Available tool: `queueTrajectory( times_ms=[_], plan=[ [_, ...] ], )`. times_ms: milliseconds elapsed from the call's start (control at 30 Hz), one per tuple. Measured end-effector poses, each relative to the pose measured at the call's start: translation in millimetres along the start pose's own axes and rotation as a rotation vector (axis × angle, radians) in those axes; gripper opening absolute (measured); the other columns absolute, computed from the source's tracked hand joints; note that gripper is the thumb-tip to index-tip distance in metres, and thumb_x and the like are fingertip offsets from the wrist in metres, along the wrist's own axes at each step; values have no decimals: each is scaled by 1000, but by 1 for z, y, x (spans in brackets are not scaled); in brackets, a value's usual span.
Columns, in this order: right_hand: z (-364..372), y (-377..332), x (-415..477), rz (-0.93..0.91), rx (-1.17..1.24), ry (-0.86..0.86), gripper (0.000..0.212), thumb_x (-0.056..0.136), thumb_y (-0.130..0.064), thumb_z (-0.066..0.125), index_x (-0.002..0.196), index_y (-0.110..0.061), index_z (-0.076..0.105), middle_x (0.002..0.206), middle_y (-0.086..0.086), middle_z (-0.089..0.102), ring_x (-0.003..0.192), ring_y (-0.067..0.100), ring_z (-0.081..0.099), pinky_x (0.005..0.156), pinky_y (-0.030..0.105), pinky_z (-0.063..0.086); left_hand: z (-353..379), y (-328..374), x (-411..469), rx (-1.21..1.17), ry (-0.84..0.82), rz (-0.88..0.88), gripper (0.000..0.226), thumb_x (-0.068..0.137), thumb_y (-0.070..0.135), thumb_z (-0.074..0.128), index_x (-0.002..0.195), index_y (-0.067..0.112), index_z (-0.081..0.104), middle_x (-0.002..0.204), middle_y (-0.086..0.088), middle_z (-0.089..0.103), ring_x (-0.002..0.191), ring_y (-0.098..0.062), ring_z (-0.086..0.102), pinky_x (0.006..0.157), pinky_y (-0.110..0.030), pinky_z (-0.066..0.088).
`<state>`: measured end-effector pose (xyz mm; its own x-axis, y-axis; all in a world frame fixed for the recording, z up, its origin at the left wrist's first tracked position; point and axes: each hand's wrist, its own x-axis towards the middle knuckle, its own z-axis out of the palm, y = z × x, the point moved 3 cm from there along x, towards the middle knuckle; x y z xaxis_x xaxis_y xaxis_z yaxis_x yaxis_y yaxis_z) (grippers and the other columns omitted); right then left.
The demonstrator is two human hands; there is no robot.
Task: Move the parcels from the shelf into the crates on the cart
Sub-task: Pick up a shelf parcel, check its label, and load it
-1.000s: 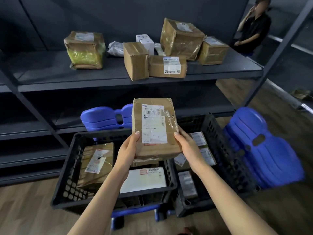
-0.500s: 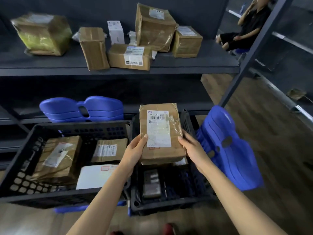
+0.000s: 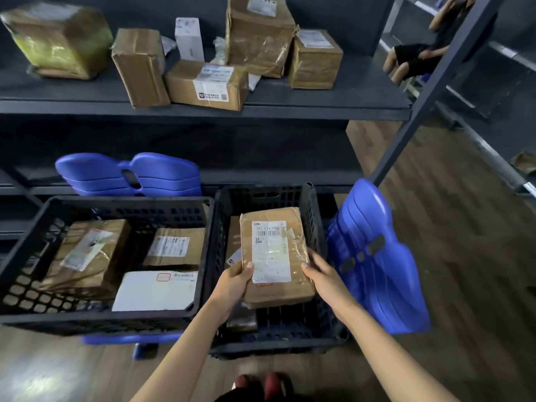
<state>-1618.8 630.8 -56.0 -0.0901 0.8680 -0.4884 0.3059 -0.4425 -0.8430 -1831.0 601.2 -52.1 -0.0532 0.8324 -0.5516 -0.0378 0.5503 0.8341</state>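
The task is partly done, and I judge that a good part is left. The flat brown cardboard parcel with a white shipping label is held over the right black perforated plastic crate, low inside its opening but not yet laid down. The left hand grips its lower left edge and the right hand its lower right edge; the thumbs press on the label face and the other fingers are hidden under the parcel, so the parcel is clamped between both hands. Under it, in this same crate, some other parcels are partly seen, but their number I cannot tell. The left black perforated plastic crate already holds three: a large brown taped box, a smaller brown box with a label and a white flat envelope. On the dark grey metal shelf above, at least six brown or white boxes are waiting, among them a big yellowish-brown wrapped box at far left and a brown carton with a white label near the front edge. Next comes probably the release of the held parcel.
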Motion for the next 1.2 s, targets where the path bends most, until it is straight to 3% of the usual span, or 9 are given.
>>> queueTrajectory(
  times_ms=[133,300,500,667,767,900,1000,1067,1200],
  plan=[
    [1,14,-1,61,-20,-4,45,96,-31,53,139,-37,41,136,-15,51,116,4,51,92,24,37,0,-12,9,39,4,15,16,101,26,50,113,32,58,95,23,68,81,11,62,59,-4,47],
    [2,27,-2,103,-52,4,49,95,-39,53,141,-35,37,139,-16,51,115,1,51,90,25,37,-2,-22,21,149,-27,9,30,101,26,48,130,27,56,110,9,69,101,-10,64,89,-27,50],
    [-1,33,2,131,-101,48,67,95,-40,55,151,-35,19,153,-2,37,136,13,40,93,25,30,2,-45,27,239,-91,-24,29,102,22,47,128,30,58,104,10,70,96,-10,65,80,-23,50],
    [2,31,3,106,-219,95,76,94,-38,56,153,-34,8,147,-3,45,122,15,55,84,29,40,-2,-49,31,311,-98,-44,19,102,21,47,108,22,65,103,0,70,96,-15,65,88,-29,51],
    [-1,23,4,32,-269,141,81,92,-36,60,154,-29,9,150,-3,41,131,16,47,95,29,40,-14,-30,43,477,-96,8,17,101,22,48,101,12,62,92,-1,63,82,-11,58,68,-21,43],
    [-10,10,6,-91,-359,172,82,88,-37,68,152,-20,21,157,-3,26,143,11,27,112,28,26,-23,7,55,687,-204,103,17,102,24,45,110,17,59,99,1,65,93,-15,61,74,-23,45],
    [-17,-2,9,-108,-352,78,74,82,-42,72,145,-24,37,133,-15,50,102,-25,47,83,-4,36,-26,31,57,802,-316,141,15,102,26,44,101,22,58,85,12,61,82,-5,58,68,-17,44],
    [-20,-8,11,-43,-313,1,77,77,-52,73,143,-33,39,107,-33,51,76,-25,49,61,-3,40,-24,44,58,839,-381,168,16,103,26,43,97,27,58,83,14,58,80,-4,56,70,-17,43],
    [-20,-3,16,48,-215,-63,66,76,-55,73,135,-33,52,99,-25,68,79,-10,67,57,5,47,-16,61,62,880,-463,231,26,103,24,42,118,18,62,91,5,62,85,-10,56,79,-26,43]
  ],
)
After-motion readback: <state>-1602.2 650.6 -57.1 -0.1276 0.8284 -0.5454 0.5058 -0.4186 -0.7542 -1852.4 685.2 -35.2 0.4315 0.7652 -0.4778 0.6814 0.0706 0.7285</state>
